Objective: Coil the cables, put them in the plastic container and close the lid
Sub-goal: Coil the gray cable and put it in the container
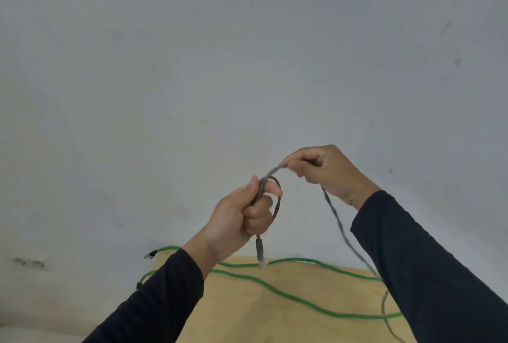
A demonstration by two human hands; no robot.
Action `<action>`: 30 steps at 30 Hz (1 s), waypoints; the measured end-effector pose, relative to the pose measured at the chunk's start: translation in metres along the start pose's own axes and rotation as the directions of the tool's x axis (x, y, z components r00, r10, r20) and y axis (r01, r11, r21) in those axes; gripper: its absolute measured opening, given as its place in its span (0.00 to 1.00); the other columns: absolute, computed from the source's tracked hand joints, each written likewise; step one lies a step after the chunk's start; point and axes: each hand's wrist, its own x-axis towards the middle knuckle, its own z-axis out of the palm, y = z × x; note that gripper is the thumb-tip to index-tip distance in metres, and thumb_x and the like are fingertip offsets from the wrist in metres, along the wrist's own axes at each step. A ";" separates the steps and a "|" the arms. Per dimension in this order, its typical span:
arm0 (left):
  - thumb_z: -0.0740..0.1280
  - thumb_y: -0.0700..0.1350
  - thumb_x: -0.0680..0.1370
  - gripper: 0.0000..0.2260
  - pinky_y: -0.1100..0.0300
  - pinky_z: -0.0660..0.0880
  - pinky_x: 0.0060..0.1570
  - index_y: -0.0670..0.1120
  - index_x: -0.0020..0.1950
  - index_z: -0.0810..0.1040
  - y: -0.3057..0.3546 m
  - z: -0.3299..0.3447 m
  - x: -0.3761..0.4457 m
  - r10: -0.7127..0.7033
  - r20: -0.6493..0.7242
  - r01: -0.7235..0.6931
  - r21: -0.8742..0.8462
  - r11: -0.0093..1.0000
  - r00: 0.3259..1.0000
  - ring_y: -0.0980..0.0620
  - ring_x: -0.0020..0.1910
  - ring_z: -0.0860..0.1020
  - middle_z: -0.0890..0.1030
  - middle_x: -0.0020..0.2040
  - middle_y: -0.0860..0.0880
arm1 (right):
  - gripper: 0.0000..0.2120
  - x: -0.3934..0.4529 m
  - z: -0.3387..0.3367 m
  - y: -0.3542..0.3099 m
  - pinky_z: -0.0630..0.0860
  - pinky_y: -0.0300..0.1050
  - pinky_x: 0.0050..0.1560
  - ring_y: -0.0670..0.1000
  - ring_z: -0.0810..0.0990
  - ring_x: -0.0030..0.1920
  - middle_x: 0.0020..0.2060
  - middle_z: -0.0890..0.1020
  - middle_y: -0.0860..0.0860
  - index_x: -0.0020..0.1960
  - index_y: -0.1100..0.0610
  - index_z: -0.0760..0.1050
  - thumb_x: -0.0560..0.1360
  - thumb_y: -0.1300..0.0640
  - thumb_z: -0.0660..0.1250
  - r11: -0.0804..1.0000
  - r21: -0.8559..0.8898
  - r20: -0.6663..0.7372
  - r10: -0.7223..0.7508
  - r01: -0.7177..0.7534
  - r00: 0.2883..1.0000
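A thin grey cable [339, 223] is held up in front of the wall by both hands. My left hand [243, 216] is closed around a small loop of it, and the plug end [259, 252] dangles below the fist. My right hand [327, 169] pinches the cable higher up, to the right; the rest trails down past my right sleeve onto the table. A green cable [275, 292] lies uncoiled across the wooden table [275, 323], with both its ends hanging off the left edge. No plastic container is in view.
A pale blue-grey wall [220, 68] fills most of the view behind the hands. The table's far edge runs just below the hands, and its left edge slants down toward the bottom of the frame.
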 end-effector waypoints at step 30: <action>0.48 0.51 0.81 0.19 0.66 0.66 0.30 0.47 0.65 0.71 0.031 0.017 0.020 0.306 -0.126 -0.321 -0.123 0.939 0.944 0.58 0.24 0.63 0.67 0.26 0.55 | 0.11 -0.009 0.042 0.014 0.65 0.33 0.32 0.38 0.69 0.24 0.27 0.71 0.41 0.54 0.46 0.78 0.78 0.56 0.61 0.987 -0.142 -0.178 0.043 -0.069 0.983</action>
